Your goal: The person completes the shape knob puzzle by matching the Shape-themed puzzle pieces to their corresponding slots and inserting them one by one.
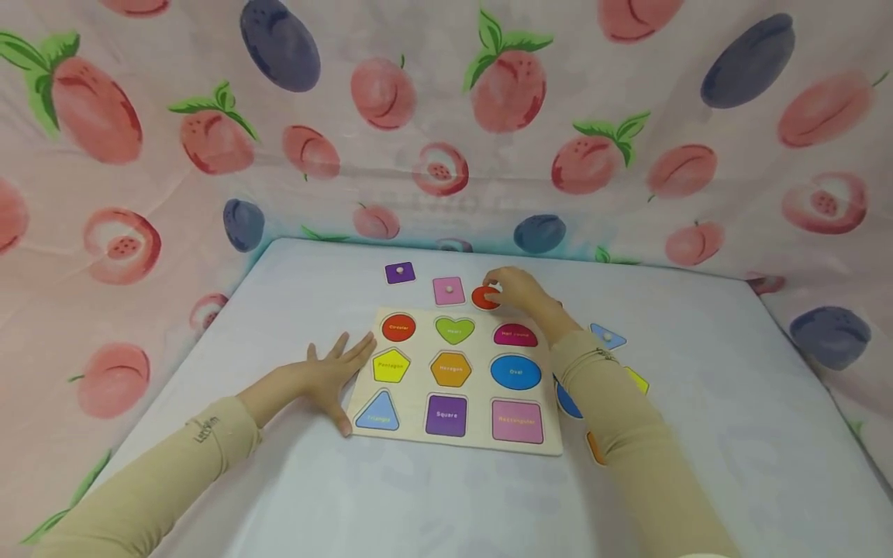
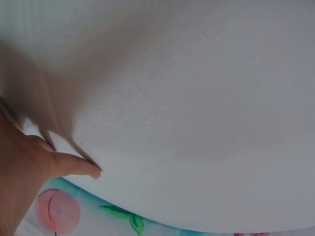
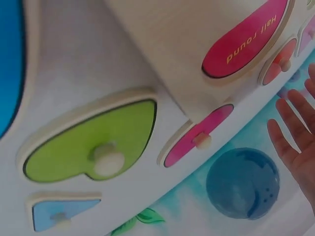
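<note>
Beige sleeves (image 1: 160, 473) filled the near edge of the head view, one reaching in from each side over the white desk (image 1: 732, 403). On the left, the left hand (image 1: 333, 378) lay flat with fingers spread, palm down on the desk, its fingertips touching the left edge of the wooden shape board (image 1: 456, 372). The left wrist view showed only a thumb (image 2: 74, 164) pressed to the white surface.

On the board sat nine coloured recesses in three rows: triangle, square and rectangle nearest, then pentagon, hexagon and oval, then circle, heart and half round farthest. To the right of the board, partly hidden under the right sleeve, lay loose pieces: an orange one, a blue one, a yellow one and a light blue triangle piece (image 1: 608, 335). The right wrist view showed a green heart piece (image 3: 93, 147) and a pink half-round piece (image 3: 199, 137) beside the board's corner.

Beyond the far edge of the board, the right hand (image 1: 514, 288) pinched the knob of the red circle piece (image 1: 484, 297), which rested on the desk. Left of it lay a pink rectangle piece (image 1: 449, 290), and farther left a purple square piece (image 1: 400, 272). Fruit-printed cloth (image 1: 446, 116) hung behind.
</note>
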`<state>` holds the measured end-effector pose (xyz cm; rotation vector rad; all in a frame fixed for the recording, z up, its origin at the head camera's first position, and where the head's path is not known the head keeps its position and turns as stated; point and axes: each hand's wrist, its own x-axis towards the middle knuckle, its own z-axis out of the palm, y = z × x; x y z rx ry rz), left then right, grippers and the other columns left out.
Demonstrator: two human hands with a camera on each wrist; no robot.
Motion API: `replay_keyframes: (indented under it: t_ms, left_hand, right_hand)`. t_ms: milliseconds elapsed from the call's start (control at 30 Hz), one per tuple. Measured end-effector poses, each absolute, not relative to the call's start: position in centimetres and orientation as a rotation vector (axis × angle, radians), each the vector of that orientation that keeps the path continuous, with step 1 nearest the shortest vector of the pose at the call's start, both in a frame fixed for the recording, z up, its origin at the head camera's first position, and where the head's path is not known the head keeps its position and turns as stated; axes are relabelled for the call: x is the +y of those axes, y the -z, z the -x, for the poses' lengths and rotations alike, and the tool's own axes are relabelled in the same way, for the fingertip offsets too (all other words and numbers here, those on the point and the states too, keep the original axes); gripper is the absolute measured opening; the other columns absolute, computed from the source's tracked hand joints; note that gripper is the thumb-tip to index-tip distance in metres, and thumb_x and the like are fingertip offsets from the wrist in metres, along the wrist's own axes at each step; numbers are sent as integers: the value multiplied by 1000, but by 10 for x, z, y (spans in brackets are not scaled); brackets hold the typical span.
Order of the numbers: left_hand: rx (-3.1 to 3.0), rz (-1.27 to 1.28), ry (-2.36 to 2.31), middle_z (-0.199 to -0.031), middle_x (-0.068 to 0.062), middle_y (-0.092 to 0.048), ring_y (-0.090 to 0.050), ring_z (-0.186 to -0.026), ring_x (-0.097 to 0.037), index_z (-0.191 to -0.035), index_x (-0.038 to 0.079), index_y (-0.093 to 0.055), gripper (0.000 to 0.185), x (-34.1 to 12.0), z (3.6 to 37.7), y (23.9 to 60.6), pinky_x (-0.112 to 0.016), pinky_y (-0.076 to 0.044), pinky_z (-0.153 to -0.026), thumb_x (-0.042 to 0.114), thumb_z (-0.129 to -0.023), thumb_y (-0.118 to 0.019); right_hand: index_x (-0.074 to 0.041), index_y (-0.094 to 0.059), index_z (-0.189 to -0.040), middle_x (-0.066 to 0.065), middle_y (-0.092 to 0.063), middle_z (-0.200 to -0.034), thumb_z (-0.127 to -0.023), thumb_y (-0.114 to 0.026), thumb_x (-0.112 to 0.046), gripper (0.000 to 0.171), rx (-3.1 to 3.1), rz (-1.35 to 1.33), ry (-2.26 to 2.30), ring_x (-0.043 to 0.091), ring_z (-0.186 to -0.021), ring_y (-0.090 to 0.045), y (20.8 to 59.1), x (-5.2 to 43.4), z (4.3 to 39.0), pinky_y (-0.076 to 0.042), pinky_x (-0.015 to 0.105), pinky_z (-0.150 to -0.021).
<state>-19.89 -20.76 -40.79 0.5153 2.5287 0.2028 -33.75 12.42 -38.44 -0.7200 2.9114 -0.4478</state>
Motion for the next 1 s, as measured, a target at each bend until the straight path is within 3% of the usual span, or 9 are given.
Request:
replay_keyframes:
  t_ms: [333, 667, 700, 767, 833, 1000]
  left_hand:
    - [2518, -537, -210, -160, -6, 14, 16, -142, -44, -152, 15, 6, 143, -203, 199, 406, -79, 9, -96, 58, -50, -85]
    - [2524, -509, -208, -159, -8, 13, 16, -142, -45, -152, 14, 6, 144, -208, 199, 408, -80, 10, -95, 57, -49, -85]
    - [2524, -509, -210, -159, -7, 13, 17, -142, -44, -152, 14, 6, 144, -209, 199, 408, -80, 10, -95, 57, -49, -85]
    - [2524, -512, -221, -160, -8, 13, 17, -142, -45, -152, 14, 6, 144, -210, 199, 409, -80, 11, -94, 58, -49, -85]
    - [2523, -514, -230, -159, -8, 13, 17, -142, -45, -152, 14, 6, 144, -210, 199, 410, -80, 12, -94, 58, -48, -85]
    - [2524, -513, -231, -159, -8, 14, 17, -142, -45, -152, 15, 7, 144, -208, 201, 411, -79, 12, -94, 58, -49, -85]
  right_hand:
    - [-3, -59, -119, 18, -54, -127, -91, -63, -15, 31, 2721, 377, 824, 33, -122, -46, 396, 132, 342, -43, 43, -105]
    - [4, -63, -112, 22, -58, -119, -91, -61, -10, 25, 2718, 285, 940, 33, -110, -51, 399, 117, 345, -47, 40, -99]
    - [0, -67, -102, 19, -61, -110, -89, -62, -9, 16, 2750, 299, 934, 30, -103, -53, 403, 116, 347, -51, 35, -93]
    - [-1, -67, -96, 18, -62, -108, -88, -63, -8, 11, 2765, 265, 896, 29, -102, -54, 409, 112, 356, -51, 34, -91]
    - [-10, -66, -81, 10, -63, -92, -84, -68, -10, 3, 2850, 334, 893, 23, -87, -55, 446, 117, 388, -52, 27, -76]
    - [-14, -59, -75, 3, -58, -76, -79, -76, -22, 19, 2958, 396, 835, 19, -71, -50, 514, 132, 448, -46, 28, -60]
